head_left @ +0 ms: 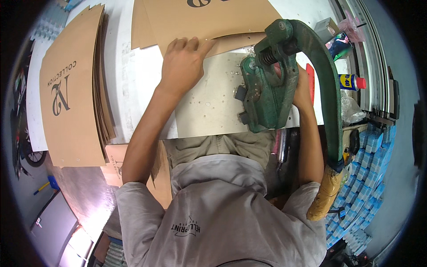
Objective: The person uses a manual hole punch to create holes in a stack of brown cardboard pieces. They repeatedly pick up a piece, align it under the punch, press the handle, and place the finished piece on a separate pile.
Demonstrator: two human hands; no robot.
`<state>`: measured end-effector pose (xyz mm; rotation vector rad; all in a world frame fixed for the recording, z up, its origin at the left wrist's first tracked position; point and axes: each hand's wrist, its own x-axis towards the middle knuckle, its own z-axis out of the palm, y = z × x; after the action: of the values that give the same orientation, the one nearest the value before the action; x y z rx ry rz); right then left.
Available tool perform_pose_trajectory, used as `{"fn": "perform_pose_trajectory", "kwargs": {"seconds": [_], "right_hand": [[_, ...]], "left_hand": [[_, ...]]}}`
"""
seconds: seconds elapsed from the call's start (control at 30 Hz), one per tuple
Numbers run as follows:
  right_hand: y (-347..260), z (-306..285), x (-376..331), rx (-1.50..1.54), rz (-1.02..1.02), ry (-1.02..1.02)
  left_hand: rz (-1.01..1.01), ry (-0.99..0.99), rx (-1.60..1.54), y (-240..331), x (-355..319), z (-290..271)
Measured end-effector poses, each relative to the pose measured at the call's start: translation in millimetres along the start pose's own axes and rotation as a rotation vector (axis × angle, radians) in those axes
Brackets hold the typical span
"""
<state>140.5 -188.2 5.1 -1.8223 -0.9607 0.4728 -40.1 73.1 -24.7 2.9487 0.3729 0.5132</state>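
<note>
My left hand (184, 64) is on the near edge of a brown cardboard sheet (213, 20) with dark print. Its fingers are bent over the board, and the thumb lies along the edge, where a dark gap runs between two layers. To the right stands a green hand-lever press (271, 89) with a spring and a long curved lever (329, 84). My right hand (303, 89) is behind the press body, its fingers hidden. Under the press lies a grey metal plate (204, 107) with several small metal rings scattered on it.
A stack of printed brown cardboard sheets (71, 89) lies at the left of the white table (126, 93). The lever ends in a tape-wrapped handle (324, 196) near my right arm. A blue-and-yellow spray can (349, 82) and blue wrapped bundles (362, 178) are at the right.
</note>
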Motion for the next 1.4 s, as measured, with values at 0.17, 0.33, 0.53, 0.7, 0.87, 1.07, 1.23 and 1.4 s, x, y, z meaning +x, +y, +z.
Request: {"fn": "perform_pose_trajectory", "kwargs": {"seconds": [0.17,0.33,0.53,0.7,0.87,1.07,1.23,1.4], "right_hand": [[19,10,17,0.061,0.113,-0.071],[0,-4,27,0.142,0.244,-0.076],[38,21,27,0.711,0.449,0.170],[0,8,12,0.502,0.585,0.149],[-48,-55,3,0.101,0.444,-0.100],[-199,-89,-59,-0.125,-0.796,0.068],[-125,-4,-81,-0.944,-0.551,-0.295],[-207,-33,-68,-0.225,0.082,-0.021]], "left_hand": [[-0.031,0.095,-0.090,6,2,13],[-0.044,0.138,-0.209,20,7,6],[0.021,0.104,-0.346,64,23,3],[-0.010,0.170,-0.512,81,19,4],[-0.011,0.171,-0.555,84,18,11],[-0.015,0.173,-0.548,82,16,8],[0.013,0.101,-0.501,89,19,3],[0.033,0.101,-0.363,73,19,11]]}}
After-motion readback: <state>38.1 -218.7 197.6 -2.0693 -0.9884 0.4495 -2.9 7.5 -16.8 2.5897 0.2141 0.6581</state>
